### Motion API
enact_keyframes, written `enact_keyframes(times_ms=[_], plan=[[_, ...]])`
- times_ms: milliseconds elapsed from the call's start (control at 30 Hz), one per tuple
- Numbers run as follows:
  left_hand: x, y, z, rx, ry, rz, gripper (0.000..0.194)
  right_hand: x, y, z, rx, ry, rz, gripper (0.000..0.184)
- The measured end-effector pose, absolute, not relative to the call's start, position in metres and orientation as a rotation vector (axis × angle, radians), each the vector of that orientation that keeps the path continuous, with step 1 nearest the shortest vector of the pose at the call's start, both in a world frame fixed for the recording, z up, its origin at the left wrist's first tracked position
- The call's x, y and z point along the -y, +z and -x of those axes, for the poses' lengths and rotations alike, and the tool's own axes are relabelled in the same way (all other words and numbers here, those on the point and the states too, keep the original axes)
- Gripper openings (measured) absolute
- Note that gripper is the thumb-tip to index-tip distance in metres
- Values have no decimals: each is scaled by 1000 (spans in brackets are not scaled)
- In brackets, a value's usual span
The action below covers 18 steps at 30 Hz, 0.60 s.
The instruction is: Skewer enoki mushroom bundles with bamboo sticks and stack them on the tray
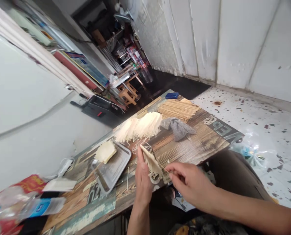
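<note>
My left hand is closed on a pale folded sheet with enoki mushrooms, which looks like tofu skin and is held tilted above the table's near edge. Between the thumb and fingers of my right hand is a thin bamboo skewer, its tip reaching the roll's lower right side. Whether it pierces the roll I cannot tell. Beyond my hands lies a heap of enoki mushrooms. To the left, a stack of pale square sheets rests on a metal tray.
A grey cloth, a spread of bamboo skewers and a blue box lie toward the far end of the wood-patterned table. Plastic bags and a clear bottle crowd the left corner. Stools stand farther back.
</note>
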State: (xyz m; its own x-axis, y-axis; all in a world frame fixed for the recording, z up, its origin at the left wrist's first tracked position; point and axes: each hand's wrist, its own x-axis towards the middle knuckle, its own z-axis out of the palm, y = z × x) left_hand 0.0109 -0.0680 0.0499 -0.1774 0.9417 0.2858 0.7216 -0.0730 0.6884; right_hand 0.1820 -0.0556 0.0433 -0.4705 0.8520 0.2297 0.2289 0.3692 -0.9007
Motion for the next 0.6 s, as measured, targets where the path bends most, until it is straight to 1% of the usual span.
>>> enact_keyframes(times_ms=[167,267,333,433,600], plan=[[73,54,-14,-1700,1534,-1478,63,74,41,-148,2222,457,756,28],[74,51,-6,-1800,1685,-1393,64,78,37,-131,2247,152,654,34],[76,51,1,-1909,1715,-1384,66,78,39,-123,2236,29,603,39],[80,54,13,-2012,1738,-1381,68,78,48,-113,2231,-100,523,42],[92,67,31,-1846,1917,-1317,69,84,53,-87,2268,-253,384,38]])
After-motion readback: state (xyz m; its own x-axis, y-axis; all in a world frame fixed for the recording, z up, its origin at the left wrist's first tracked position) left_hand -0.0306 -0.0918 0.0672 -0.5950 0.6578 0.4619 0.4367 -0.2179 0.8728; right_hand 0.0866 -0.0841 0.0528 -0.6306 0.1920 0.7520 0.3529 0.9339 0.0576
